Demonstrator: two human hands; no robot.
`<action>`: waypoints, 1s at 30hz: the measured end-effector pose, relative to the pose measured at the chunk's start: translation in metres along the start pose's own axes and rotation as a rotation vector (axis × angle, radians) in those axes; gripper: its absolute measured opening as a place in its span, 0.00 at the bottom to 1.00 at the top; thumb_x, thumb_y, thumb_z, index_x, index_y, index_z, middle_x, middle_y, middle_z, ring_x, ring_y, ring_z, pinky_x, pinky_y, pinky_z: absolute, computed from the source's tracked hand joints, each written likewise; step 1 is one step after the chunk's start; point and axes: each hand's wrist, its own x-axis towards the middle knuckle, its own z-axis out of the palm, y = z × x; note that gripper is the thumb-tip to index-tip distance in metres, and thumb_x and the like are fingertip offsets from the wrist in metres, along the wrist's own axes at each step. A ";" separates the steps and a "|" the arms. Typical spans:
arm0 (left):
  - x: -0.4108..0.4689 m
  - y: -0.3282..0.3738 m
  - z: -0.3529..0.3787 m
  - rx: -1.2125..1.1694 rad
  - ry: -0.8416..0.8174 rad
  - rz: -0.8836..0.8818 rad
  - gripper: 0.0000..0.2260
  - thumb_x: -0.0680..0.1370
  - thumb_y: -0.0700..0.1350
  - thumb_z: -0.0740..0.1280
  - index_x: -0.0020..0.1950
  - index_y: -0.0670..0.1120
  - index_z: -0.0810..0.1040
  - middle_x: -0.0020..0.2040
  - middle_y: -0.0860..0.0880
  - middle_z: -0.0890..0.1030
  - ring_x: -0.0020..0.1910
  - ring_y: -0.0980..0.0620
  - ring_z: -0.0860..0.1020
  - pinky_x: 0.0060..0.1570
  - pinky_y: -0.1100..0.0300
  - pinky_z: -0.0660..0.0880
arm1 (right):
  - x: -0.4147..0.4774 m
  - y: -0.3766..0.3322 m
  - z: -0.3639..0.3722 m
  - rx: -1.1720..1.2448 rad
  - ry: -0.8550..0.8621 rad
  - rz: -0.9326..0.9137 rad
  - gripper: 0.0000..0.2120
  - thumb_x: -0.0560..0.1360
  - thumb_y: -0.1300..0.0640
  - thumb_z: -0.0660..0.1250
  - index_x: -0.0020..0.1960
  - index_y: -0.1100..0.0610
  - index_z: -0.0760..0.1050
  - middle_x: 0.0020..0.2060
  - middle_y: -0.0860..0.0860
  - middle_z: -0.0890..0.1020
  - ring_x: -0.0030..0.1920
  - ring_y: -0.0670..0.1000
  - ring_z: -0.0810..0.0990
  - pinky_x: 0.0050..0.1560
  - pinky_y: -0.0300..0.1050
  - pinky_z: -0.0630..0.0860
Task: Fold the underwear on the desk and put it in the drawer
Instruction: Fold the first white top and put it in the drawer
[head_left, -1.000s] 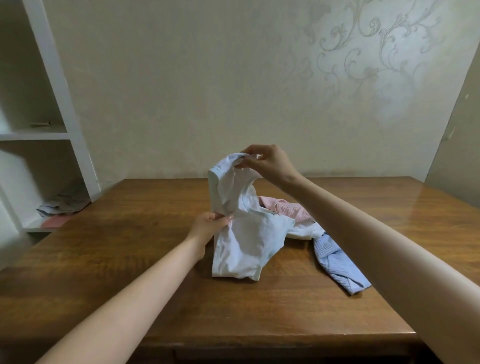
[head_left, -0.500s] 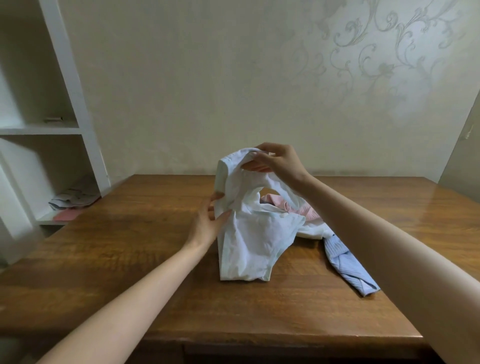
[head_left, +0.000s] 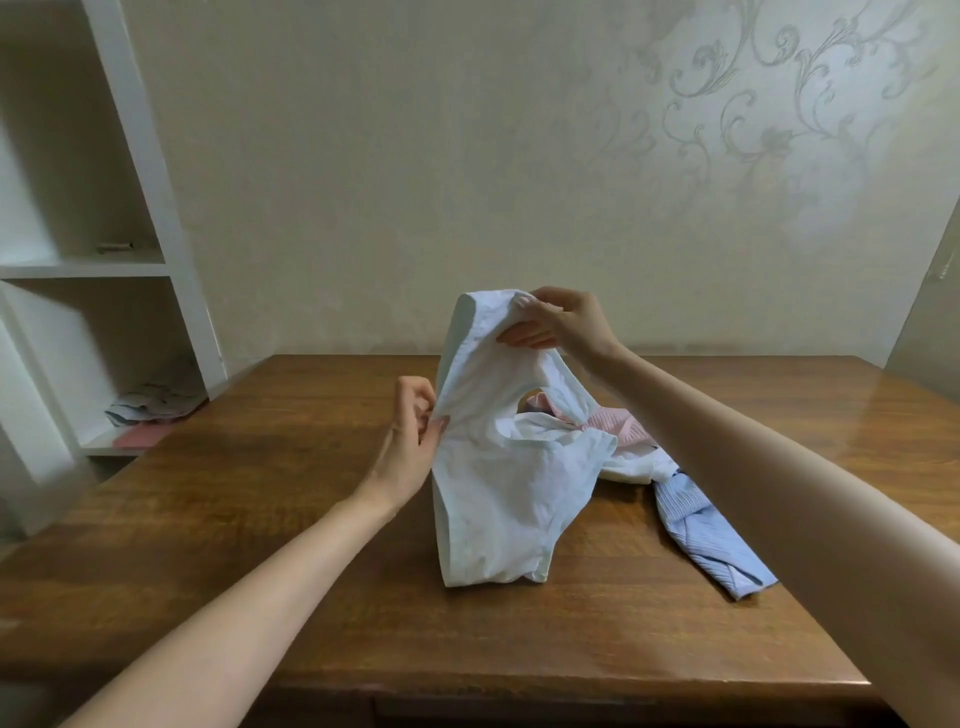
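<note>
White underwear hangs above the middle of the wooden desk, its lower edge resting on the wood. My right hand pinches its top band and holds it up. My left hand touches the left edge at mid height, thumb and fingers pinching the cloth. Behind it lie a pink ribbed piece, another white piece and a light blue ribbed piece in a loose pile. No drawer shows in the head view.
A white shelf unit stands at the left edge of the desk. Its lower shelf holds folded grey cloth and a pink item. A patterned wall runs behind the desk.
The white underwear has been lifted a little higher and opened out. My left hand has shifted up along its left edge. The view has panned slightly left.
</note>
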 end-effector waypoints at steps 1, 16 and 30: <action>-0.001 -0.003 -0.002 0.097 -0.095 0.067 0.09 0.78 0.34 0.61 0.53 0.46 0.68 0.45 0.52 0.74 0.44 0.63 0.75 0.46 0.67 0.76 | 0.001 -0.002 0.001 -0.001 0.001 -0.012 0.07 0.76 0.57 0.66 0.44 0.59 0.80 0.37 0.66 0.84 0.42 0.62 0.85 0.52 0.57 0.81; 0.009 -0.004 -0.018 -0.531 -0.124 -0.752 0.11 0.81 0.42 0.55 0.47 0.46 0.77 0.43 0.48 0.78 0.42 0.52 0.76 0.43 0.60 0.71 | -0.132 0.039 0.006 -0.718 -0.325 -0.496 0.09 0.74 0.48 0.68 0.43 0.52 0.83 0.34 0.44 0.81 0.37 0.47 0.77 0.56 0.35 0.69; 0.001 0.006 -0.013 -0.891 -0.092 -0.781 0.07 0.77 0.42 0.65 0.53 0.47 0.78 0.50 0.46 0.81 0.52 0.48 0.77 0.55 0.54 0.73 | -0.148 0.070 0.007 -0.739 -0.345 -0.431 0.12 0.76 0.44 0.63 0.48 0.48 0.83 0.44 0.42 0.83 0.67 0.40 0.69 0.75 0.60 0.42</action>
